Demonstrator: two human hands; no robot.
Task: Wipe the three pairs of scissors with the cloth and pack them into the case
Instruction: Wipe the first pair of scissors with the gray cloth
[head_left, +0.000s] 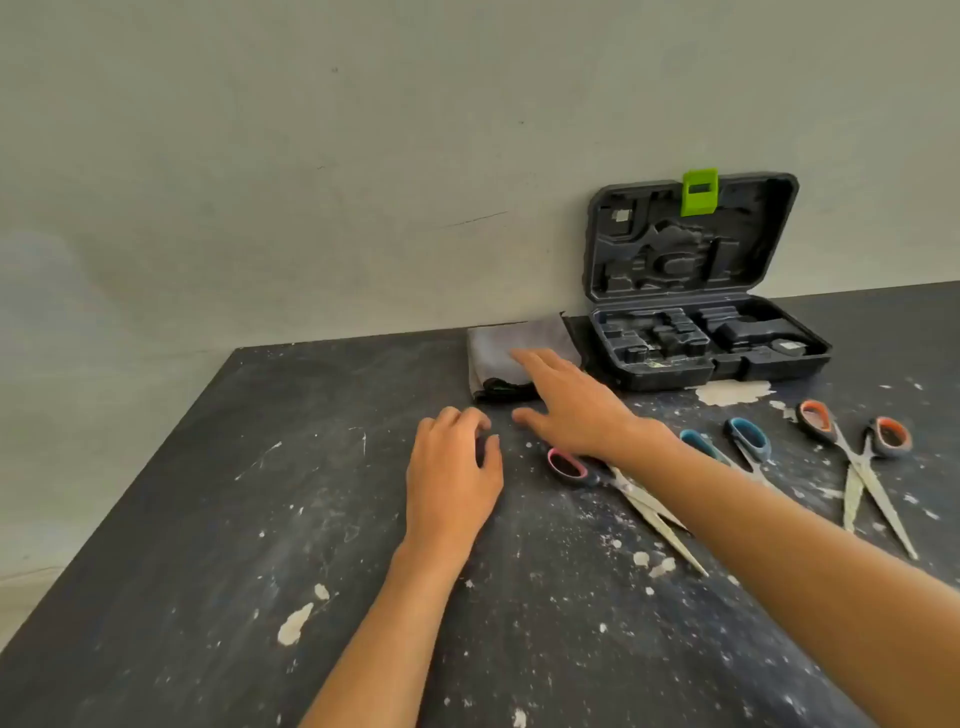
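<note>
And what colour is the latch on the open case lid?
Bright green latch, at the lid's top edge; seen in the head view.

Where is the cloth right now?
The cloth lies folded at the far edge of the table against the wall, just left of the open case. The right hand reaches over it, fingertips on top.

Soft, even, flat light, only faint shadows under the case (706, 353); slightly soft focus throughout, wide-angle bending left of it, no glare
</note>
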